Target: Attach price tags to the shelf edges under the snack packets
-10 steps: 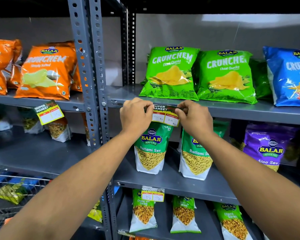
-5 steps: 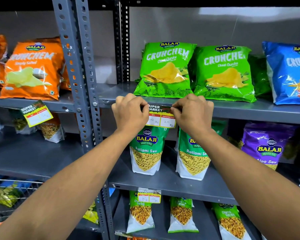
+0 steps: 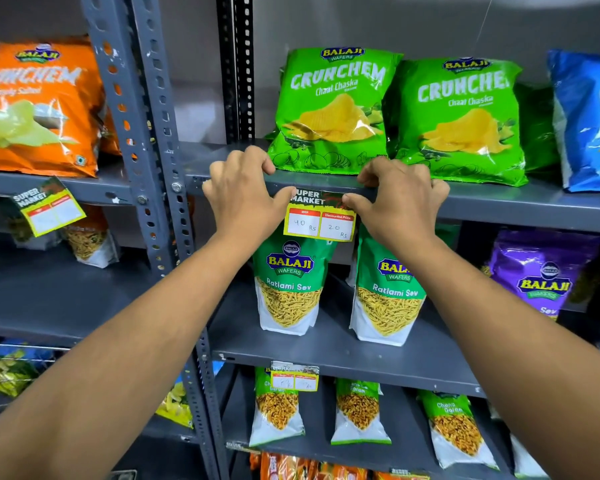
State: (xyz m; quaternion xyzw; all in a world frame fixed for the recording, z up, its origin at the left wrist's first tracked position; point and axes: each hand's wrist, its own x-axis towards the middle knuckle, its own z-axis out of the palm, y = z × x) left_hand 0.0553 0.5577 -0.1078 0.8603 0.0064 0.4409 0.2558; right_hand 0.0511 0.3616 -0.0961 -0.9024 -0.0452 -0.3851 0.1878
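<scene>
1. The price tag (image 3: 320,216) hangs from the front edge of the grey metal shelf (image 3: 499,202), directly under the green chip packets (image 3: 333,109), so the price reads below the goods it belongs to.
2. The left hand (image 3: 246,195) and right hand (image 3: 399,199) flank the tag; each thumb presses an upper corner against the shelf lip while the curled fingers (image 3: 257,161) hook over the top edge, probably to seat it squarely.
3. The tag is a thin, flat yellow card with two white handwritten boxes.
4. The shelving is painted steel with perforated uprights (image 3: 146,133); the packets are glossy, crinkled and puffed.
5. Two other tags (image 3: 49,211) already hang elsewhere.
</scene>
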